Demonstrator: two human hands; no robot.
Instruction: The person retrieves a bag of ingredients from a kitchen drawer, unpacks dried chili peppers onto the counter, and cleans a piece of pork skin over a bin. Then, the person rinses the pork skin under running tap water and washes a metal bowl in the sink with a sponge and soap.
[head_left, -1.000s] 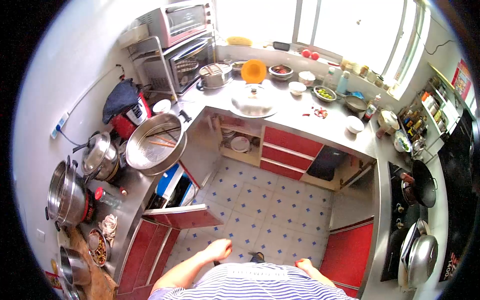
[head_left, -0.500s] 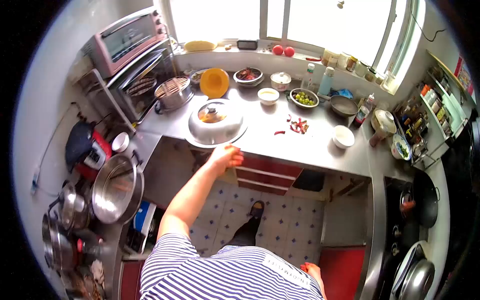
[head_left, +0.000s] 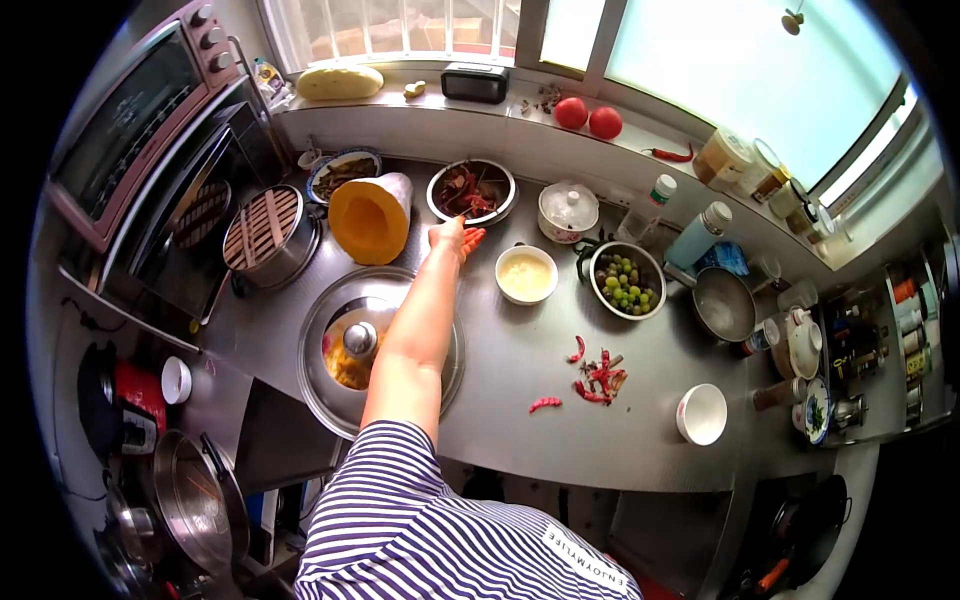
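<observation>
My left hand (head_left: 455, 238) is stretched forward across the counter. It is at the near rim of a bowl of dried red chilies (head_left: 473, 190). Its fingers look apart and nothing shows in them; whether they touch the rim I cannot tell. Under my forearm a large metal pan with a domed lid (head_left: 330, 300) stands on the counter, with yellowish food showing through its glass window. A cut pumpkin (head_left: 370, 222) stands left of the hand. To its right is a white bowl of pale yellow food (head_left: 526, 276). My right hand is out of view.
Loose red chilies (head_left: 600, 380) lie on the steel counter (head_left: 500, 400). A bowl of green fruit (head_left: 628, 282), a lidded pot (head_left: 568, 210) and a white bowl (head_left: 702, 414) stand to the right. A steamer pot (head_left: 268, 240) is at left; tomatoes (head_left: 588, 117) sit on the sill.
I have moved closer to the counter and lean over it. My left hand has gone from the near counter edge forward to the chili bowl. My right hand has left the view.
</observation>
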